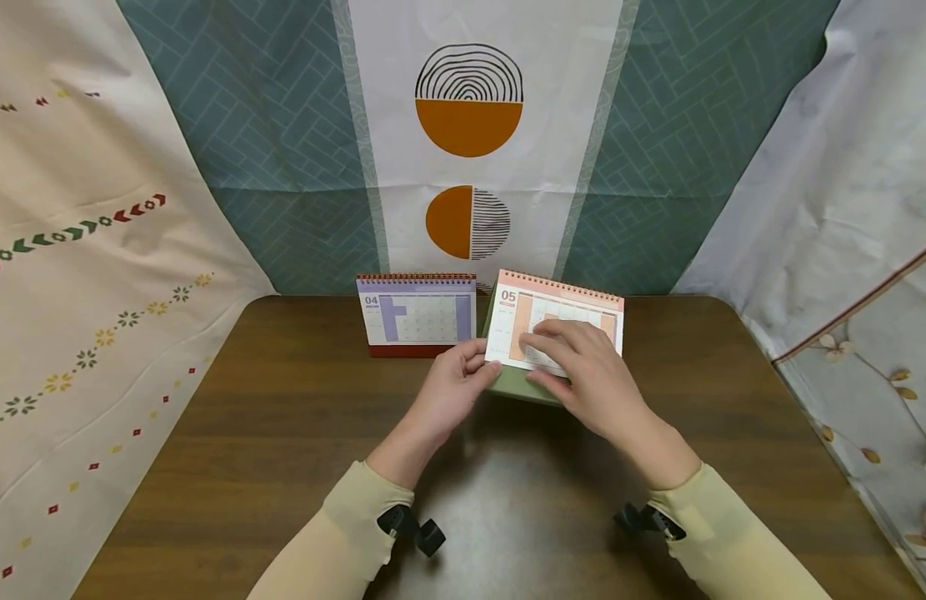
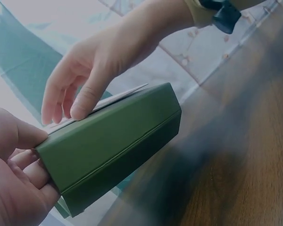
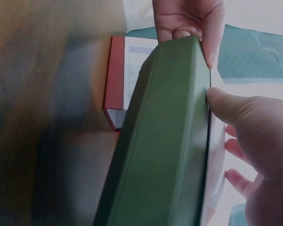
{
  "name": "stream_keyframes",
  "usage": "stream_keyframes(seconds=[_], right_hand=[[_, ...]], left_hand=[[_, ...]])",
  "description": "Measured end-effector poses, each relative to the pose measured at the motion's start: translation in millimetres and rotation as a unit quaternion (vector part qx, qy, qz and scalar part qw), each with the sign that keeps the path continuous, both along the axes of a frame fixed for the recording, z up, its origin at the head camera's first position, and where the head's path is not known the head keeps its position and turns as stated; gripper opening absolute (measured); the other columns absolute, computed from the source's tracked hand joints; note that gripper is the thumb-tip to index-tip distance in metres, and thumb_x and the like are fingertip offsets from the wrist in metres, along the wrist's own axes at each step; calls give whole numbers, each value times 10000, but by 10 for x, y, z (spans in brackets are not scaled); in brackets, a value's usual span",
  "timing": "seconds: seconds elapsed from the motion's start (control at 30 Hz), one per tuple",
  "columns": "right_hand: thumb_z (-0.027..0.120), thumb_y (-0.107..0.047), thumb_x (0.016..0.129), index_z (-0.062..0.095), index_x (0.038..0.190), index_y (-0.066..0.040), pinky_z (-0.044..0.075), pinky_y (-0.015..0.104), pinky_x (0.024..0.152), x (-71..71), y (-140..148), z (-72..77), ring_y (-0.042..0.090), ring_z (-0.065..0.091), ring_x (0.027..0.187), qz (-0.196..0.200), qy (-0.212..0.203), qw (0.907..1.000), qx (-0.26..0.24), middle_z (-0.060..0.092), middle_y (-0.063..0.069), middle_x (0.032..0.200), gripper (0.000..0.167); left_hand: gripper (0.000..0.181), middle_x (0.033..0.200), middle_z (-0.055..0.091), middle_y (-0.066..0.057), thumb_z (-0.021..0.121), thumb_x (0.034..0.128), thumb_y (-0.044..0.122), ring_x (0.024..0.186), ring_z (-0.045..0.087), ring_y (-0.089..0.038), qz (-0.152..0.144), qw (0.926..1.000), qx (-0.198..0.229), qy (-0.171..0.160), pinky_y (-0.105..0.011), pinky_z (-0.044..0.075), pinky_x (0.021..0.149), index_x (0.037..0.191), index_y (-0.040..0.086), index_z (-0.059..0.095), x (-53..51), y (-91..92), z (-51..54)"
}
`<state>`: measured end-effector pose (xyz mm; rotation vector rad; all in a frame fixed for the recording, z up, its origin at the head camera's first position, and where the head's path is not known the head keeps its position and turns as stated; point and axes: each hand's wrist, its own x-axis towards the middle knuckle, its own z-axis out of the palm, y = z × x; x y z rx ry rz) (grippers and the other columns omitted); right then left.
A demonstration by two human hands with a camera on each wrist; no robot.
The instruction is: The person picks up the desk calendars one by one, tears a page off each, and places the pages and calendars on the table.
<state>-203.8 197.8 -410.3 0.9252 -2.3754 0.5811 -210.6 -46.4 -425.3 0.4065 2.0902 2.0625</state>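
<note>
Left hand (image 1: 449, 390) and right hand (image 1: 592, 375) are both set on the orange calendar (image 1: 547, 302), which is held tilted near the back of a brown table (image 1: 282, 433). Its lower left corner is pinched by the left hand, with the thumb laid on the front and the fingers curled at the end of the green base (image 2: 113, 146). Over the page, the right hand's fingers are spread and loosely bent, while the base's front edge is touched by the right thumb. Whether the base meets the table cannot be told. The page is marked 05 and is bound along the top by a spiral. Just to its left, a purple calendar (image 1: 425, 321) marked 04 is stood on a red base (image 1: 402, 352). Pale yellow sleeves (image 1: 331, 529) are worn, and a small black device (image 1: 406, 527) is strapped at each wrist. Behind the table, a green cloth (image 1: 275, 142) is hung, its white panel (image 1: 387, 125) printed with orange and black-lined half circles. Patterned pale cloths (image 1: 95, 167) are draped at both sides.
</note>
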Motion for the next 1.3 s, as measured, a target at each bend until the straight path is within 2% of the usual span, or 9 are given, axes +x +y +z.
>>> stream_keyframes(seconds=[0.3, 0.47, 0.6, 0.7, 0.93, 1.1, 1.3], right_hand=[[964, -202, 876, 758, 1364, -139, 516, 536, 1041, -106, -26, 111, 330, 630, 1229, 291, 40, 9991, 308, 677, 102, 1318, 533], [974, -205, 864, 728, 1423, -155, 545, 504, 986, -172, 3, 160, 324, 645, 1149, 579, -10, 9967, 566, 679, 106, 1282, 613], [1000, -236, 840, 706, 1469, -191, 528, 451, 883, -259, 21, 235, 283, 608, 1014, 883, -31, 9910, 1009, 658, 93, 1183, 695], [1016, -261, 821, 687, 1505, -224, 509, 406, 835, -299, 27, 301, 237, 574, 939, 1021, -200, 9864, 1276, 632, 70, 1131, 759], [1024, -322, 805, 690, 1512, -250, 490, 345, 760, -294, 7, 393, 177, 529, 854, 1032, -676, 9817, 1451, 598, 45, 1089, 785], [1026, -358, 793, 686, 1514, -242, 504, 350, 776, -292, -2, 387, 181, 551, 877, 943, -761, 9818, 1462, 604, 36, 1099, 806], [1018, -346, 810, 680, 1510, -243, 519, 366, 786, -303, 5, 375, 186, 570, 898, 915, -771, 9831, 1383, 610, 33, 1120, 784]], left_hand=[[370, 1340, 759, -168, 642, 1104, 42, 1080, 678, -123, -74, 10000, 10, 18, -299, 519, 964, 1462, -51, 634, 17, -48, 14], [381, 1326, 763, -178, 645, 1101, 43, 1054, 685, -129, -91, 9999, -61, 13, -299, 523, 949, 1467, -61, 623, 18, -32, 8], [389, 1341, 762, -157, 651, 1109, 72, 1072, 712, -155, -238, 9995, -208, -10, -317, 548, 974, 1481, -39, 620, 23, -7, 2], [380, 1344, 764, -137, 652, 1115, 89, 1091, 720, -169, -353, 9988, -326, 10, -344, 558, 994, 1476, -25, 626, 30, 7, 5], [366, 1338, 767, -119, 647, 1115, 81, 1089, 719, -156, -471, 9980, -399, 96, -339, 559, 986, 1466, -19, 633, 40, 21, 11], [367, 1335, 767, -128, 645, 1117, 81, 1071, 720, -150, -481, 9980, -394, 94, -305, 567, 947, 1468, -25, 631, 40, 25, 15], [367, 1329, 768, -135, 640, 1121, 84, 1085, 726, -166, -501, 9980, -372, 84, -314, 574, 956, 1470, -31, 626, 33, 24, 17]])
